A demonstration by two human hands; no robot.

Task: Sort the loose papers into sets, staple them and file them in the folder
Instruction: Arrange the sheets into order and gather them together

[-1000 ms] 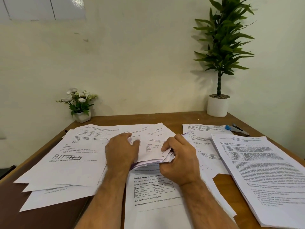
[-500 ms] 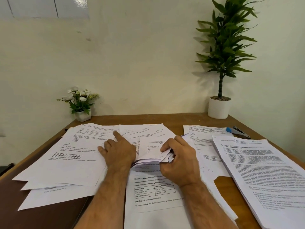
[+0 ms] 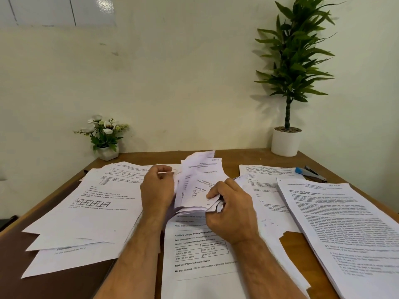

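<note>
1. Head view: the right hand (image 3: 232,209) pinches the near corner of a sheaf (image 3: 197,186) of papers, thumb on top and fingers curled beneath, tilting it up above the desk (image 3: 244,157).
2. The left hand (image 3: 156,188) curls its fingers round the sheaf's left edge.
3. Loose sheets (image 3: 86,203) fan out on the left; a printed page (image 3: 198,255) lies under the forearms; a stack (image 3: 345,225) sits on the right.
4. A stapler (image 3: 312,173) lies at the far right, near a potted plant (image 3: 286,139); a flower pot (image 3: 105,139) stands far left.
</note>
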